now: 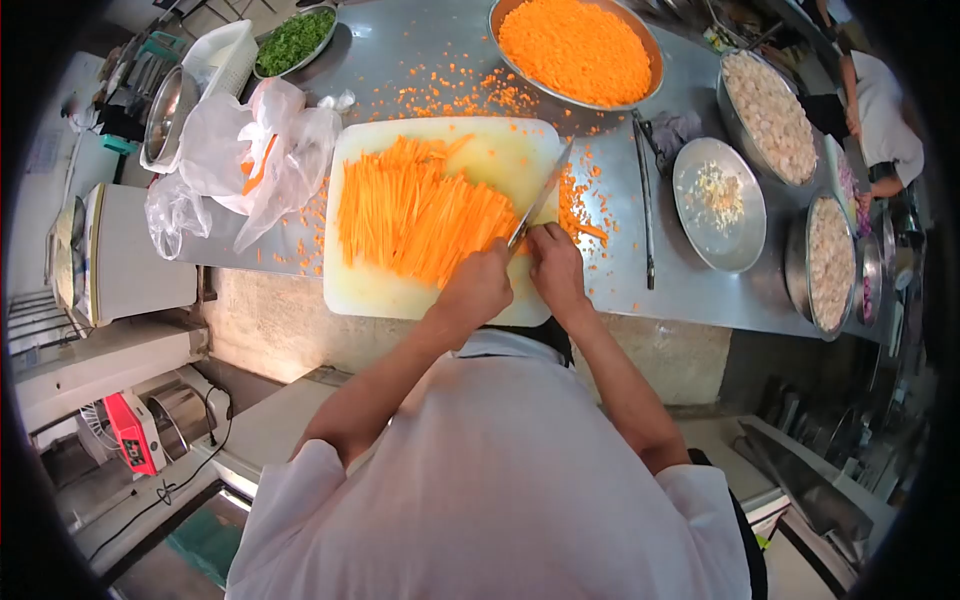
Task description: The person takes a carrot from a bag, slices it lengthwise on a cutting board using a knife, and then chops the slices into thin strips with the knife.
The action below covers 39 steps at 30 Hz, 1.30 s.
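Observation:
A white cutting board (375, 300) lies on the metal table, bearing a wide heap of orange strips, likely carrot (425, 220). My left hand (475, 285) is closed near the handle end of a knife (545, 193), at the right end of the strips; the handle itself is hidden. The blade points up and to the right, towards the board's upper right corner. My right hand (556, 262) is beside the knife at the board's right edge, fingers curled in; what they hold, if anything, is hidden. Small orange bits lie just right of the board.
Beyond the board stands a bowl of chopped orange pieces (575, 50). Plastic bags (260, 150) lie left, near a bowl of greens (295, 42). To the right are a dark rod (644, 200), a metal bowl (720, 205) and bowls of pale pieces (768, 118). Another person (885, 110) stands far right.

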### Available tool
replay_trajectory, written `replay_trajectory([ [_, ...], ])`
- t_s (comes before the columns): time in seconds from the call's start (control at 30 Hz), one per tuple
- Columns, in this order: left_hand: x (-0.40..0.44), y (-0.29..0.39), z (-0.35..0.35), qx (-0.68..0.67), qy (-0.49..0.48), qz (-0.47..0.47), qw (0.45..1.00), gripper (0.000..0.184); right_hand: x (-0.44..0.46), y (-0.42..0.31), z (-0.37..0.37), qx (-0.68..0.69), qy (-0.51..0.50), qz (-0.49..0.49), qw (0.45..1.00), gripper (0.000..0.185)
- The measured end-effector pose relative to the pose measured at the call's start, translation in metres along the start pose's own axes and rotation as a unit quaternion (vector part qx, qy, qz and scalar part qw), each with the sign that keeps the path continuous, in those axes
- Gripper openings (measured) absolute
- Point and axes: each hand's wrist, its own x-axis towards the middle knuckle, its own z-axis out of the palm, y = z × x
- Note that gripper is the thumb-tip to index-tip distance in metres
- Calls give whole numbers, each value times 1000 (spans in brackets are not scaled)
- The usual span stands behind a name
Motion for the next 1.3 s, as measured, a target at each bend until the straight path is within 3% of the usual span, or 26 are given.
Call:
replay_trajectory([
  [0.53,6,-4,8,-1,-3,31,1000,18,1,1,0,-11,7,-1,1000,19],
  [0.67,-3,0,-7,8,-27,3,1000,19,-2,1,0,-6,20,-15,1000,18],
  [0.8,6,-19,17,-25,-11,28,999,19,2,3,0,-13,5,-2,1000,16],
  [0.9,8,-13,-10,-58,1,3,998,15,4,5,0,-11,3,-21,1000,9],
  [0.97,-6,-13,-35,-173,-61,-20,983,13,5,4,-3,-3,11,-37,999,9],
  [1.03,-20,-26,-44,-177,-26,-16,984,12,14,-5,-3,5,37,-68,997,11],
  [1.1,-32,-35,-62,-182,1,-15,983,12,20,-22,-4,52,37,-32,997,7],
  [1.17,-49,-31,-92,-202,5,-85,976,17,32,-48,-5,85,33,-33,995,5],
  [1.3,-71,-55,-118,-237,87,-85,964,16,55,-96,9,178,28,-42,983,6],
])
